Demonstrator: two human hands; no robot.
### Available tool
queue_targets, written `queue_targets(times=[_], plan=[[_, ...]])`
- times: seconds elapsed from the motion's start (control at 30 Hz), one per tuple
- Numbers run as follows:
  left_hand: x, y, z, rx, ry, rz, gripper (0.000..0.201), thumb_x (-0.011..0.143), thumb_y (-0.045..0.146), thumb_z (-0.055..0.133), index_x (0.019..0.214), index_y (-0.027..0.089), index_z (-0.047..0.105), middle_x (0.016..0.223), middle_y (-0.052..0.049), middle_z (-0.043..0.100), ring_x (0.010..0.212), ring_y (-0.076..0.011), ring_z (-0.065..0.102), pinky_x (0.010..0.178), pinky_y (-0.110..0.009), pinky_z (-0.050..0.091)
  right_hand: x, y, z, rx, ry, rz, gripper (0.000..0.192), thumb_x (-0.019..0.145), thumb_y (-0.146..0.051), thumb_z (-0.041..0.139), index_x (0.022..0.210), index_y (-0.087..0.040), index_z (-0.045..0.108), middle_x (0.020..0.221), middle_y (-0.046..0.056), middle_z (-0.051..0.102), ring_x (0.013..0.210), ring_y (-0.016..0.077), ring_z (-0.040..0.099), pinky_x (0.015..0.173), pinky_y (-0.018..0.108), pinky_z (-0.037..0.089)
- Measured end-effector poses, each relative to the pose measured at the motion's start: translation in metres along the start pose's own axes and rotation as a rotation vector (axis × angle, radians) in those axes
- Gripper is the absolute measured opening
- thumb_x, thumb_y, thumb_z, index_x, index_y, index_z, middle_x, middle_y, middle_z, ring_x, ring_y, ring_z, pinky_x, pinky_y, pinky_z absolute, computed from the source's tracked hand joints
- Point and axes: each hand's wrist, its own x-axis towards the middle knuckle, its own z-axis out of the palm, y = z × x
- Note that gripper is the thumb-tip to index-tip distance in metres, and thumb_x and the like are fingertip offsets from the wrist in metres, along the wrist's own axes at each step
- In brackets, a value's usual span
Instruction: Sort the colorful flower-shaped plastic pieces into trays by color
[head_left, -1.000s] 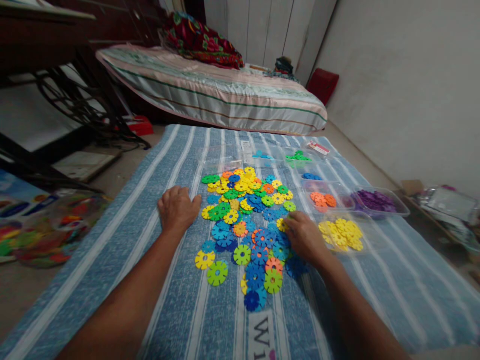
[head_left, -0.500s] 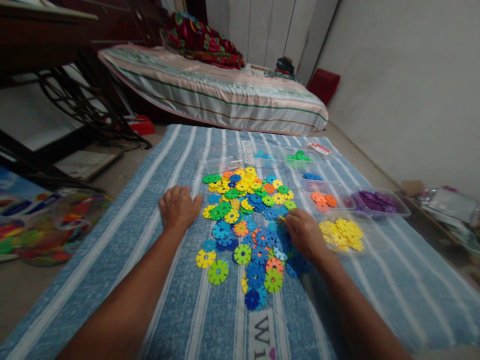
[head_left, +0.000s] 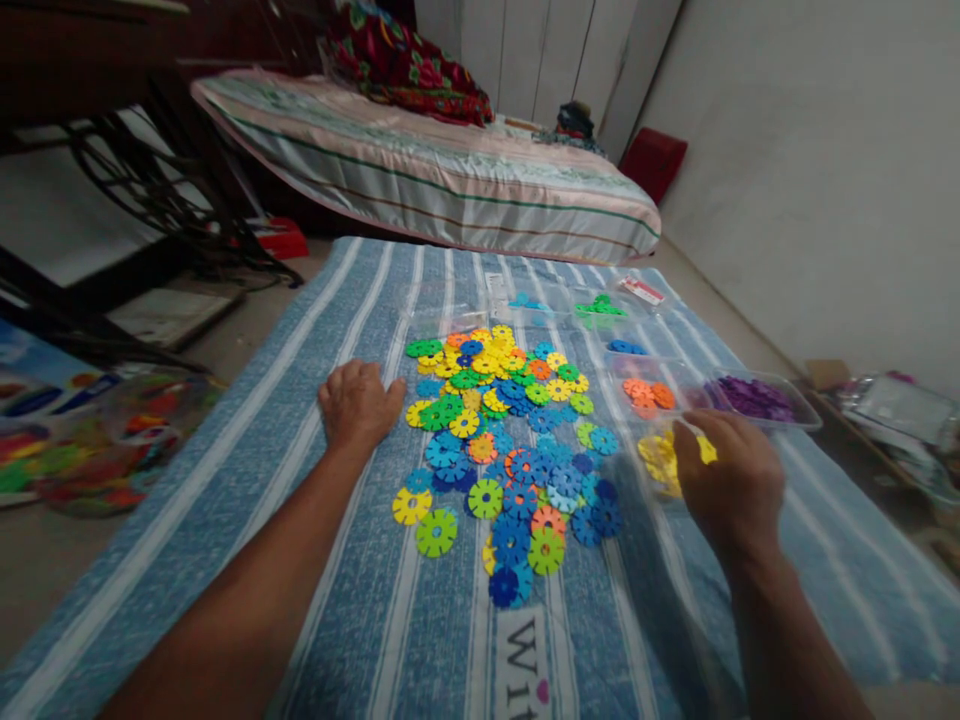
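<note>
My left hand [head_left: 360,405] rests flat on the striped cloth at the left of a loose pile of notched plastic discs [head_left: 517,470], its fingers slightly spread and holding nothing. The pile mixes yellow, blue, green and orange pieces, many overlapping. My right hand [head_left: 731,480] hangs over the clear tray of yellow discs [head_left: 660,462], fingers curled and thumb near the forefinger. A yellow disc [head_left: 706,450] shows between them; against the yellow pieces below, its outline is hard to separate.
Clear trays hold purple discs [head_left: 754,398], orange discs [head_left: 646,395], dark blue discs [head_left: 626,347], green discs [head_left: 600,307] and light blue discs [head_left: 529,302]. A bed [head_left: 450,190] stands beyond the striped cloth [head_left: 300,330]. A bag of colourful pieces [head_left: 127,440] lies at the left.
My right hand has moved right from the pile's edge, with the yellow disc in its fingertips, to above the yellow tray. My left hand has stayed in place.
</note>
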Motion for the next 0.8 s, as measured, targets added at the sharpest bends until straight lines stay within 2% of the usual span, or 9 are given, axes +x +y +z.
queue_targets(times=[0.07, 0.17, 0.27, 0.33, 0.4, 0.57, 0.7, 0.8], plan=[[0.000, 0.000, -0.001, -0.003, -0.006, 0.001, 0.045, 0.090, 0.043, 0.041, 0.118, 0.017, 0.063, 0.130, -0.017, 0.062, 0.127, -0.0352, 0.050, 0.103, -0.048, 0.041, -0.010, -0.011, -0.001, 0.135, -0.101, -0.036, 0.014, 0.094, -0.027, 0.058, 0.092, -0.022, 0.071, 0.096, 0.010, 0.073, 0.091, 0.0248, 0.069, 0.086, 0.042, 0.055], [0.000, 0.001, -0.002, -0.012, -0.020, 0.004, 0.046, 0.090, 0.043, 0.040, 0.119, 0.015, 0.063, 0.130, -0.019, 0.062, 0.127, -0.0361, 0.050, 0.103, -0.049, 0.041, -0.029, -0.037, 0.005, 0.315, -0.344, -0.153, 0.015, 0.095, -0.026, 0.057, 0.096, -0.024, 0.072, 0.112, 0.011, 0.072, 0.109, 0.0264, 0.066, 0.094, 0.044, 0.055], [-0.001, 0.001, -0.002, -0.025, -0.021, 0.000, 0.046, 0.090, 0.042, 0.041, 0.119, 0.014, 0.063, 0.130, -0.019, 0.061, 0.127, -0.0371, 0.050, 0.103, -0.050, 0.040, -0.046, -0.054, 0.016, 0.372, -0.573, -0.257, 0.015, 0.091, -0.023, 0.063, 0.100, -0.026, 0.074, 0.123, 0.010, 0.069, 0.127, 0.0299, 0.057, 0.102, 0.049, 0.051], [0.000, 0.001, -0.001, -0.033, -0.014, -0.001, 0.046, 0.090, 0.042, 0.042, 0.119, 0.015, 0.064, 0.130, -0.019, 0.061, 0.127, -0.0371, 0.050, 0.103, -0.051, 0.040, -0.053, -0.057, 0.026, 0.344, -0.651, -0.274, 0.017, 0.087, -0.021, 0.067, 0.102, -0.026, 0.074, 0.125, 0.011, 0.068, 0.129, 0.0315, 0.055, 0.103, 0.050, 0.050], [0.000, 0.001, -0.001, -0.035, -0.008, 0.001, 0.046, 0.089, 0.042, 0.042, 0.119, 0.015, 0.064, 0.129, -0.019, 0.062, 0.127, -0.0368, 0.050, 0.103, -0.050, 0.040, -0.055, -0.054, 0.036, 0.291, -0.660, -0.257, 0.021, 0.086, -0.018, 0.067, 0.103, -0.026, 0.075, 0.126, 0.011, 0.067, 0.128, 0.0316, 0.055, 0.103, 0.050, 0.050], [0.001, 0.000, -0.001, -0.027, -0.023, 0.004, 0.045, 0.089, 0.042, 0.043, 0.119, 0.016, 0.064, 0.130, -0.019, 0.061, 0.127, -0.0358, 0.050, 0.103, -0.049, 0.040, -0.049, -0.044, 0.052, 0.194, -0.588, -0.197, 0.021, 0.090, -0.017, 0.059, 0.102, -0.022, 0.076, 0.124, 0.014, 0.067, 0.127, 0.0317, 0.054, 0.103, 0.048, 0.049], [0.000, 0.000, -0.001, -0.020, -0.021, 0.007, 0.046, 0.090, 0.043, 0.042, 0.118, 0.014, 0.064, 0.129, -0.019, 0.062, 0.126, -0.0362, 0.050, 0.102, -0.049, 0.041, -0.048, -0.051, 0.050, 0.216, -0.539, -0.157, 0.021, 0.091, -0.018, 0.058, 0.102, -0.024, 0.076, 0.121, 0.012, 0.068, 0.124, 0.0302, 0.056, 0.104, 0.049, 0.049], [-0.001, 0.000, 0.000, -0.017, -0.011, 0.001, 0.046, 0.090, 0.043, 0.042, 0.120, 0.014, 0.063, 0.129, -0.019, 0.062, 0.126, -0.0357, 0.050, 0.103, -0.048, 0.041, -0.051, -0.064, 0.044, 0.345, -0.560, -0.231, 0.019, 0.091, -0.019, 0.060, 0.099, -0.024, 0.076, 0.121, 0.011, 0.068, 0.126, 0.0301, 0.056, 0.105, 0.049, 0.048]])
